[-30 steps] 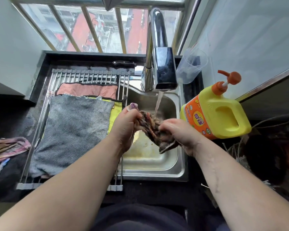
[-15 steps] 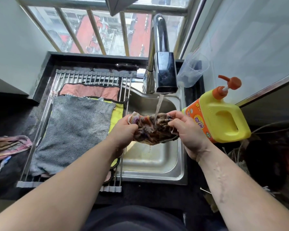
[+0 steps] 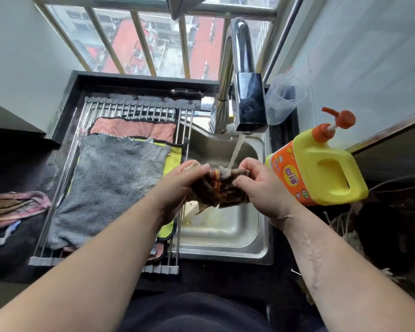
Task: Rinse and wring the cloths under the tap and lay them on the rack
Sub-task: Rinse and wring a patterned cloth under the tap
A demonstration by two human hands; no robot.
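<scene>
Both hands are gripping one striped cloth (image 3: 219, 188) over the sink (image 3: 225, 238), right under the stream from the tap (image 3: 247, 101). The left hand (image 3: 182, 180) is curling round its 9 o'clock end and the right hand (image 3: 259, 185) round its 3 o'clock end. The cloth's long axis is running 9 to 3 between them, with a loose part hanging toward 6. The rack (image 3: 139, 107) is lying at 9 o'clock, just beside the left hand, so that hand is nearer for laying. One cloth is in hand and three are showing on the rack: a grey cloth (image 3: 110, 183), a pink cloth (image 3: 134, 128) and a yellow cloth (image 3: 174, 159). One crumpled bundle (image 3: 12, 207) is waiting farther out at 9.
</scene>
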